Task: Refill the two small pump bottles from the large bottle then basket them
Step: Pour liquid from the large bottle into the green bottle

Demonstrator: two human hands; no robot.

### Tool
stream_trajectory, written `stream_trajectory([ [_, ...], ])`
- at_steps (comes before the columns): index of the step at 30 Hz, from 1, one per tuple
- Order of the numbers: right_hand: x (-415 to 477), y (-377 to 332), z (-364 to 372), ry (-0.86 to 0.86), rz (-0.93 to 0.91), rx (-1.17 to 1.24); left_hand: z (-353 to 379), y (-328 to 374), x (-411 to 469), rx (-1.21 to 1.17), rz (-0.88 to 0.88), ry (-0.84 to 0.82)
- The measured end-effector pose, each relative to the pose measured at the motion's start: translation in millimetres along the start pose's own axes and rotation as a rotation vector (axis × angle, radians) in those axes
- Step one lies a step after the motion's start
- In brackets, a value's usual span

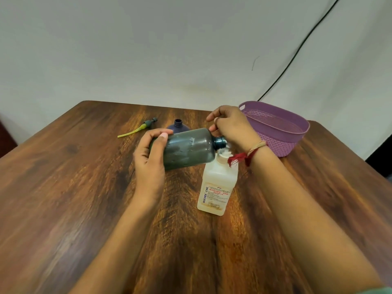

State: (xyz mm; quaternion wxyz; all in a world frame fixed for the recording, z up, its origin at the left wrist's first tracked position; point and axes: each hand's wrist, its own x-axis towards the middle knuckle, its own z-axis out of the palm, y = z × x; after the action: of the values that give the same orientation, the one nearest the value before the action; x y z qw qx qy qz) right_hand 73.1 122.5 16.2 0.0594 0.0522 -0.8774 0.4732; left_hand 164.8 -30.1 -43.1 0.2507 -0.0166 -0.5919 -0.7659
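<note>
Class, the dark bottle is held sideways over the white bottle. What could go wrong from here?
The dark bottle lies sideways in the left hand, its neck at the top of the white bottle: liquid could spill onto the table.
The right hand is close above the white bottle; a nudge might tip it.
The pump lies on the table; its tube may pick up dirt.
</note>
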Motion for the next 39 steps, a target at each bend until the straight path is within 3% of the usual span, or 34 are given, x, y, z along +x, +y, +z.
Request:
stream_trajectory([
  [4, 2.8, -4.8, -0.7, -0.094, -0.021, -0.018, 3.8, 4.0, 0.1, 0.011, 0.009, 0.019],
  [7, -1.9, 4.5, 4.8, -0.051, 0.006, 0.014, 2.5, -0.8, -3.1, 0.039, -0.020, 0.040],
  [12, -1.8, -3.8, 0.7, 0.020, -0.109, -0.060, -1.5, -9.3, -7.6, 0.027, -0.093, 0.046],
  [16, -3.5, -3.5, 0.4, -0.088, -0.042, 0.029, 1.0, -9.4, -5.2, 0.047, -0.067, 0.053],
  [21, -9.2, 0.5, 3.9, -0.021, -0.035, -0.009, -0.3, -12.1, -7.4, 0.034, -0.073, 0.061],
  [26, -3.9, -9.6, -2.2, -0.100, -0.042, 0.059, 4.3, -5.3, -5.5, 0.001, -0.080, 0.071],
  [33, -6.5, -3.4, 0.2, -0.042, -0.042, 0.029, 3.2, -9.6, -7.9, -0.008, -0.110, 0.063],
  [39, -6.7, -2.6, 2.3, -0.099, -0.029, 0.079, 3.2, -5.0, -3.6, 0.007, -0.096, 0.068],
])
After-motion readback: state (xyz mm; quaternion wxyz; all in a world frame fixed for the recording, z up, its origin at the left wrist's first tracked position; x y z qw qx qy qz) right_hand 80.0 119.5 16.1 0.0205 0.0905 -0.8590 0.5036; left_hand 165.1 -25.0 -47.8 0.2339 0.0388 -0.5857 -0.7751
